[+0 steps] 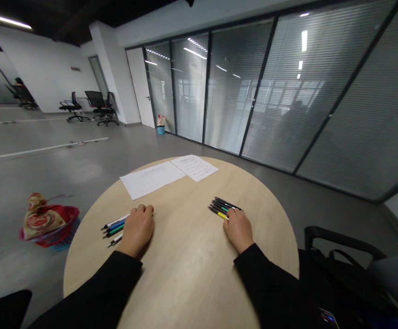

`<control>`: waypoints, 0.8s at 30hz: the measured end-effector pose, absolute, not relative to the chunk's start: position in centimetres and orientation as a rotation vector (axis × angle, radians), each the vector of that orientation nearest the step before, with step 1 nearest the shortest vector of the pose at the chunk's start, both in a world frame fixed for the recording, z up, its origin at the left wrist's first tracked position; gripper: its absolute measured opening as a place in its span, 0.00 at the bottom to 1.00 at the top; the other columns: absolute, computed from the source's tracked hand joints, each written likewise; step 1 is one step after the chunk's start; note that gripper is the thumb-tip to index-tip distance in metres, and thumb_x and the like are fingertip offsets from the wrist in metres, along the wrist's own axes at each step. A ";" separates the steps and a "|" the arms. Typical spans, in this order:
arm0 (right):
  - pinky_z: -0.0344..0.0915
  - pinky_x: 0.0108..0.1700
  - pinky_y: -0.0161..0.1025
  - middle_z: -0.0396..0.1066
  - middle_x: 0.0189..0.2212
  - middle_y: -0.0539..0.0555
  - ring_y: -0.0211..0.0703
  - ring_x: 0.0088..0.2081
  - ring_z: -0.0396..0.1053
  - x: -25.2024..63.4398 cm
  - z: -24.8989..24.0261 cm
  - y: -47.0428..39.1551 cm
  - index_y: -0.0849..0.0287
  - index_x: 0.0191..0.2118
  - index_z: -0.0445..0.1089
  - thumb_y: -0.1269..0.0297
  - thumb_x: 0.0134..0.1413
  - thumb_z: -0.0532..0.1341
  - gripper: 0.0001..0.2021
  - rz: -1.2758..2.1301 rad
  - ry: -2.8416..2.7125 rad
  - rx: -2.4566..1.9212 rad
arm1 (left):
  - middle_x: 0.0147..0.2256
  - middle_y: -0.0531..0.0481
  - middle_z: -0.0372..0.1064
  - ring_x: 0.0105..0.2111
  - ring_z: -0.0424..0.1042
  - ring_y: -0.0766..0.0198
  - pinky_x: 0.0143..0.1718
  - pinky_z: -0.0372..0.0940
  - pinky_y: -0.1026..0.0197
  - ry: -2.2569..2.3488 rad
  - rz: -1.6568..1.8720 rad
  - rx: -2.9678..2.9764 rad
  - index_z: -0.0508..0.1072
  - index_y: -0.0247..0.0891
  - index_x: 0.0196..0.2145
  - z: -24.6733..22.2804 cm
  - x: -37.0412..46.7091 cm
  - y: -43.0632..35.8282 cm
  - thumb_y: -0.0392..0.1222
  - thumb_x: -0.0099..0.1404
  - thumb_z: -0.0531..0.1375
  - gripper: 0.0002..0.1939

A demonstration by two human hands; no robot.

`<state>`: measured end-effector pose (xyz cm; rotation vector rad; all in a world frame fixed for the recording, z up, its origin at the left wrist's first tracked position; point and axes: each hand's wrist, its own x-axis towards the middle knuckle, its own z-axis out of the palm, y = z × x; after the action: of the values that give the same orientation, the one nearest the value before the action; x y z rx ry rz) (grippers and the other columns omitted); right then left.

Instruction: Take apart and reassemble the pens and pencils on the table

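To the person's left I see 4 pens (115, 227) lying flat on the table (192, 256): 2 white, 1 blue, 1 green, roughly parallel, dark ends pointing left, the nearest white pen slightly apart. To the right, dark pens (222, 205) lie slanted side by side, 1 showing green, 1 yellow, their near ends partly covered.
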<state>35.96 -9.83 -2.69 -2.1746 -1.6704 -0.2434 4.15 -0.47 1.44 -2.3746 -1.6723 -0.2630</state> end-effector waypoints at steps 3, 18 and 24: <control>0.60 0.42 0.42 0.72 0.39 0.61 0.51 0.42 0.67 36.2 -2.8 -9.7 0.60 0.39 0.70 0.75 0.56 0.59 0.07 -0.293 -1.649 -2.172 | 0.41 0.34 0.69 0.40 0.68 0.47 0.40 0.62 0.51 -1.700 -0.166 -2.325 0.72 0.31 0.44 1.7 4.0 -0.7 0.33 0.68 0.49 0.13; 0.59 0.49 0.43 0.69 0.36 0.56 0.49 0.43 0.64 33.2 -2.7 -9.9 0.60 0.37 0.69 0.72 0.60 0.58 0.03 -0.135 -1.797 -1.794 | 0.38 0.36 0.68 0.36 0.74 0.53 0.36 0.64 0.58 -1.774 -0.125 -2.347 0.67 0.30 0.46 1.1 3.9 -0.6 0.26 0.66 0.46 0.15; 0.60 0.46 0.42 0.69 0.35 0.55 0.47 0.40 0.63 32.0 -2.7 -10.3 0.60 0.35 0.69 0.75 0.58 0.58 0.05 0.015 -1.897 -1.566 | 0.40 0.35 0.70 0.39 0.73 0.52 0.41 0.66 0.54 -1.709 -0.447 -2.541 0.67 0.30 0.47 -0.2 4.0 -0.2 0.27 0.64 0.47 0.16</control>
<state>31.99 -10.25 -2.74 -1.5664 -1.8970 0.0147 4.02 -0.24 -0.24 -2.5412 -1.7089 -0.4466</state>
